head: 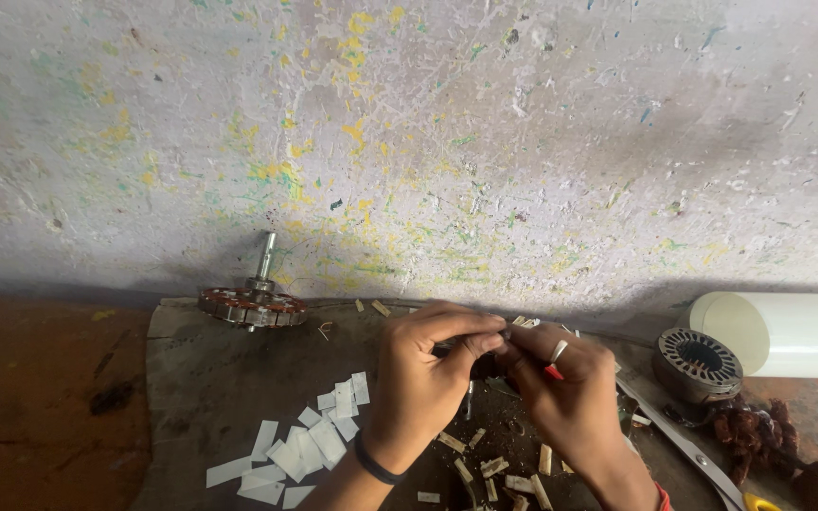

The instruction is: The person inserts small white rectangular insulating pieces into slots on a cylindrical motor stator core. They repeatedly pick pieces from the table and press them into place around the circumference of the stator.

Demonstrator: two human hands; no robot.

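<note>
Your left hand and right hand pinch fingers together on something small, perhaps a dark stator. Below them, white strips lie cut; wedges wait loose.

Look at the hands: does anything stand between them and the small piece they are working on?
Nothing visible does. The left hand and right hand meet fingertip to fingertip over the board; the piece they pinch is mostly hidden.
</note>
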